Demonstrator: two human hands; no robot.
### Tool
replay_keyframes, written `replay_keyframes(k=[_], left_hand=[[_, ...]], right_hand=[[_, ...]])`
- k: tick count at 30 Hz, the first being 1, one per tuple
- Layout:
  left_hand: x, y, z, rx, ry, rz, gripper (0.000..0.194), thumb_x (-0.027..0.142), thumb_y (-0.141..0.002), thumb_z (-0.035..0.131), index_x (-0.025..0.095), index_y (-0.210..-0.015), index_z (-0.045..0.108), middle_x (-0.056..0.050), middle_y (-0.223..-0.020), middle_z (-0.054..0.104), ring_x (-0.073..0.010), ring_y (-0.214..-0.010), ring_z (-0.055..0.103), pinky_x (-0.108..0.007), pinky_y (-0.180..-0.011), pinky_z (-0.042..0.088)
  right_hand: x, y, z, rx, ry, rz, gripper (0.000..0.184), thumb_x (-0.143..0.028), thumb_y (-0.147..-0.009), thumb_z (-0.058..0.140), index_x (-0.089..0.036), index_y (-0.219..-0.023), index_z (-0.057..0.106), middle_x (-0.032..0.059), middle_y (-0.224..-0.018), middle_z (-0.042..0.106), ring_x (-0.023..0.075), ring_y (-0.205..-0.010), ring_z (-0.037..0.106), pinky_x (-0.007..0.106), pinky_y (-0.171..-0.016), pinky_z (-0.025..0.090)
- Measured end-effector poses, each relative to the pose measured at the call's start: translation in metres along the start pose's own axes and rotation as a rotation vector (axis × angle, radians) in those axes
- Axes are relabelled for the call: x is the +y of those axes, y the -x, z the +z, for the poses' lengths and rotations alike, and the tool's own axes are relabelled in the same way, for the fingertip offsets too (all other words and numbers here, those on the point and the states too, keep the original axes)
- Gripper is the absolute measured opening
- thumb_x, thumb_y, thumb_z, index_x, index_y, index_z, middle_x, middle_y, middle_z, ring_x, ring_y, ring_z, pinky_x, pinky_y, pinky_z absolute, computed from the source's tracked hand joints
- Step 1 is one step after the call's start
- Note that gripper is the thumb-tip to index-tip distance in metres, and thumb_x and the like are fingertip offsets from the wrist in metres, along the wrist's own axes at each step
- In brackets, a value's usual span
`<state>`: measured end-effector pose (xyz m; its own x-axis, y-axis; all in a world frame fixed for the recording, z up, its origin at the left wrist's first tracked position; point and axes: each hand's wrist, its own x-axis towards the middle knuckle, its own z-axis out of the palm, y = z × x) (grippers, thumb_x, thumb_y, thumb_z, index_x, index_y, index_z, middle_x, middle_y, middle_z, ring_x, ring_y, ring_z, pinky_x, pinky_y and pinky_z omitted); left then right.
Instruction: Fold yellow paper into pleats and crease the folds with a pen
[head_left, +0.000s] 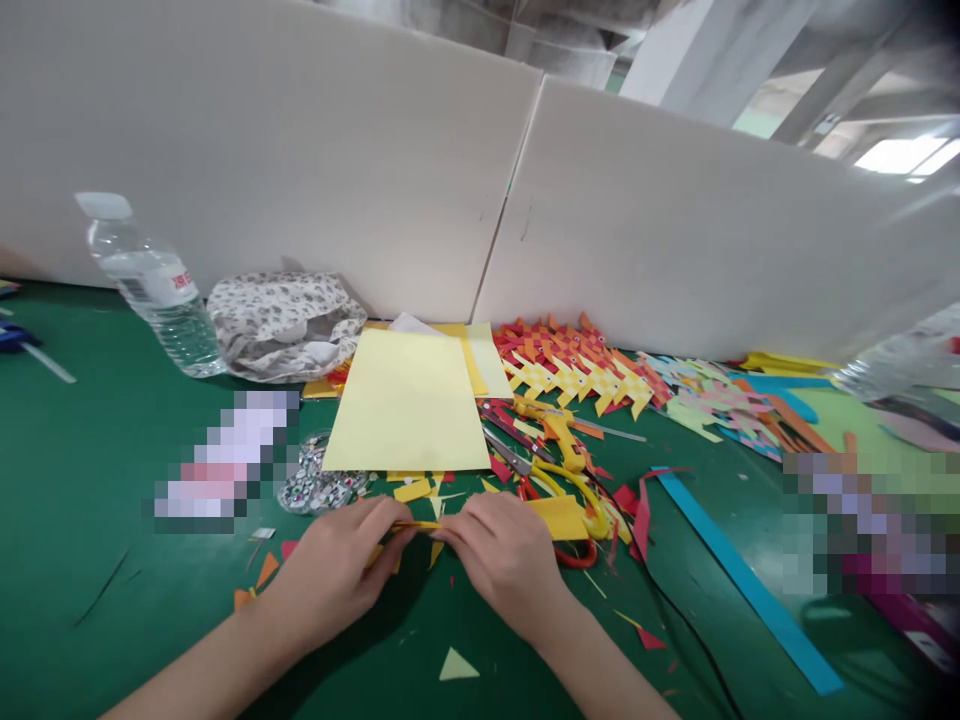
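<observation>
A narrow yellow paper strip [424, 525] stretches between my two hands, low over the green table. My left hand [345, 555] pinches its left end, and my right hand [499, 550] pinches the right end. Both sets of fingertips are close together and partly hide the strip. Just beyond them lies a pale yellow paper sheet [409, 400]. Right of my right hand are a yellow paper piece [559, 518], yellow-handled scissors [574, 485] and a yellow glue gun [562, 438]. A bag of small shiny googly eyes [319, 478] sits beyond my left hand.
A water bottle [161, 290] and a patterned cloth bag [285, 325] stand by the white partition [262, 150]. Woven red and yellow paper fish shapes [577, 365] lie at the back. A blue strip [750, 580], black cord [675, 600] and paper scraps are at the right.
</observation>
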<state>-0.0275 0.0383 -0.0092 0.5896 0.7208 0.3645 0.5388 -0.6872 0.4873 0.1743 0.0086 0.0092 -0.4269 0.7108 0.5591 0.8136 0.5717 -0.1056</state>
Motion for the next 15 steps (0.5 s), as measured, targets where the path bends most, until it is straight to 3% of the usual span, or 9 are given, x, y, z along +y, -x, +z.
replay_keyframes(k=[3, 7, 10, 15], left_hand=[[0.004, -0.001, -0.001, 0.015, -0.254, 0.154, 0.023, 0.018, -0.092, 0.042, 0.018, -0.113, 0.052, -0.003, -0.081, 0.067, -0.0195, -0.071, 0.064, -0.031, -0.063, 0.049], [0.002, 0.0, -0.003, 0.062, -0.331, 0.304, 0.021, 0.012, -0.094, 0.038, 0.016, -0.106, 0.055, -0.002, -0.077, 0.067, -0.0171, -0.067, 0.062, -0.031, -0.065, 0.045], [-0.002, 0.002, -0.005, 0.096, -0.375, 0.362, 0.025, 0.009, -0.094, 0.033, 0.014, -0.108, 0.054, -0.003, -0.08, 0.068, -0.0154, -0.069, 0.062, -0.03, -0.067, 0.043], [-0.007, 0.0, -0.008, 0.161, -0.484, 0.38, 0.025, 0.012, -0.095, 0.032, 0.017, -0.098, 0.056, -0.001, -0.07, 0.064, -0.0158, -0.059, 0.056, -0.029, -0.058, 0.038]], right_hand=[[-0.005, -0.002, -0.003, 0.0, 0.067, -0.066, 0.022, -0.02, -0.093, 0.05, -0.017, -0.079, 0.066, 0.0012, -0.062, 0.057, 0.0141, -0.06, 0.051, 0.03, -0.059, 0.035], [-0.009, -0.003, -0.005, 0.097, 0.038, -0.099, 0.013, -0.017, -0.09, 0.056, -0.016, -0.082, 0.067, 0.0013, -0.063, 0.06, 0.0137, -0.061, 0.054, 0.03, -0.059, 0.037], [-0.008, -0.005, -0.006, 0.136, -0.027, -0.092, 0.011, -0.016, -0.089, 0.057, -0.015, -0.083, 0.067, 0.0016, -0.066, 0.062, 0.0131, -0.063, 0.056, 0.029, -0.06, 0.039], [0.006, -0.006, -0.014, 0.075, -0.071, -0.11, 0.015, -0.022, -0.091, 0.056, -0.014, -0.1, 0.065, 0.0061, -0.082, 0.068, 0.0165, -0.077, 0.06, 0.03, -0.068, 0.044]])
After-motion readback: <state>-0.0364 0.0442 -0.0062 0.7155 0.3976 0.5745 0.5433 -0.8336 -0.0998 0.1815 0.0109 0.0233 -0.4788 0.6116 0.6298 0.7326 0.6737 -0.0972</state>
